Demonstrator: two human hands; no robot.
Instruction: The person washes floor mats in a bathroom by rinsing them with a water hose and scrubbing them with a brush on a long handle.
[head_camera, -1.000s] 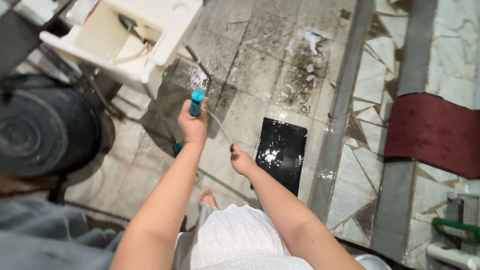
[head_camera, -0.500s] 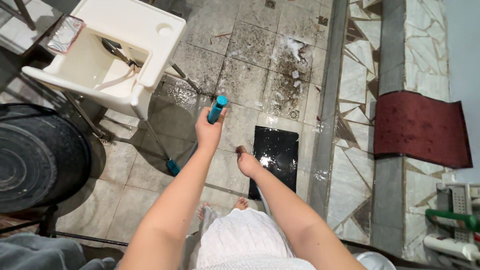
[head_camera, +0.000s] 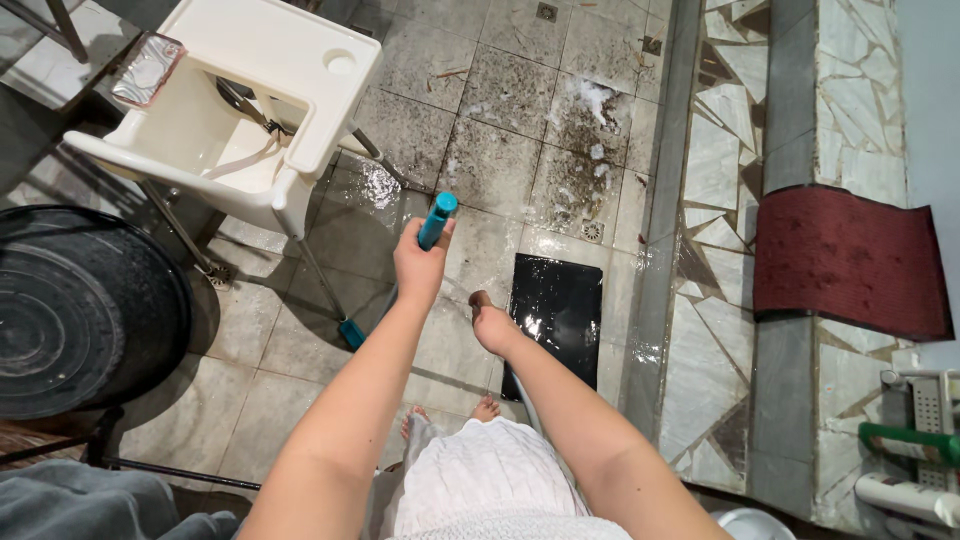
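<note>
Here the teal-handled mop (head_camera: 434, 222) stands upright over the wet tiled floor (head_camera: 500, 150), its lower end near the leg of a white high chair (head_camera: 250, 100). The left hand (head_camera: 420, 265) is clenched around the handle's top. The right hand (head_camera: 492, 322) hangs loosely curled, holding nothing, just beside a glossy black mat (head_camera: 560, 310). A dark red rug (head_camera: 850, 260) lies well apart on the right.

high chair (head_camera: 262, 95) left of floor mat (head_camera: 555, 310)
</note>
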